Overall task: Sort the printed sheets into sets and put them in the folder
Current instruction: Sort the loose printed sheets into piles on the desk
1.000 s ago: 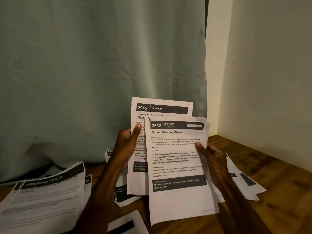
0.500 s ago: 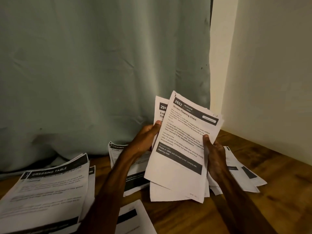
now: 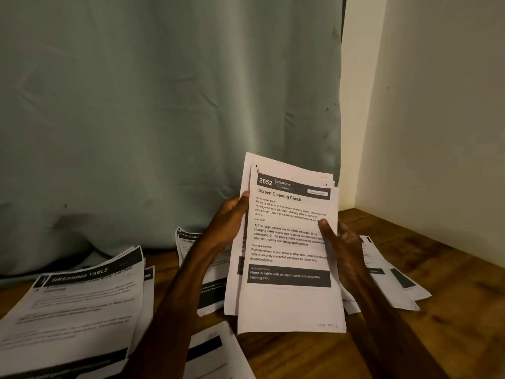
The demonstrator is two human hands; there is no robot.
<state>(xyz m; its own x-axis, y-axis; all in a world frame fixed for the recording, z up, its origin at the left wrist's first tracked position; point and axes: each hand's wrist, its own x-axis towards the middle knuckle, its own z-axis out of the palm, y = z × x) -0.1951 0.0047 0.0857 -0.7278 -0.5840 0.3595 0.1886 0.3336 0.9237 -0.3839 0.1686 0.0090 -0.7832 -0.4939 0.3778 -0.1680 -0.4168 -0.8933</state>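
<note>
- Since a second ago the sheet numbered 2945 and the sheet numbered 2652 have come together. They were fanned apart, one in each hand, and now form one held stack (image 3: 289,242) with "Screen Cleaning Check" on top, less tilted than half a second ago.
- Nearest to the camera, a loose sheet (image 3: 216,354) lies at the bottom edge, and the pile headed "DRESSING TABLE" (image 3: 82,305) lies flat at the left.
- The left hand (image 3: 226,222) grips the left edge of the held stack, thumb on the front near the top and fingers hidden behind.
- The right hand (image 3: 341,250) holds the right edge at the middle, thumb pressed on the printed face and the other fingers behind the paper.
- The stack is held just above the table, almost upright, between the two arms.
- I judge that the paper is light, thin and floppy. Single sheets can slide out, so it is safest to pinch both long edges and tap the bottom edge square.
- Behind the left arm lies a middle pile (image 3: 207,283), and at the right a spread pile (image 3: 390,283).
- All of them rest on a brown wooden table (image 3: 451,296).
- No folder is in view.
- At the back hangs a grey-green curtain (image 3: 164,119), and a pale wall (image 3: 437,105) makes the right corner.
</note>
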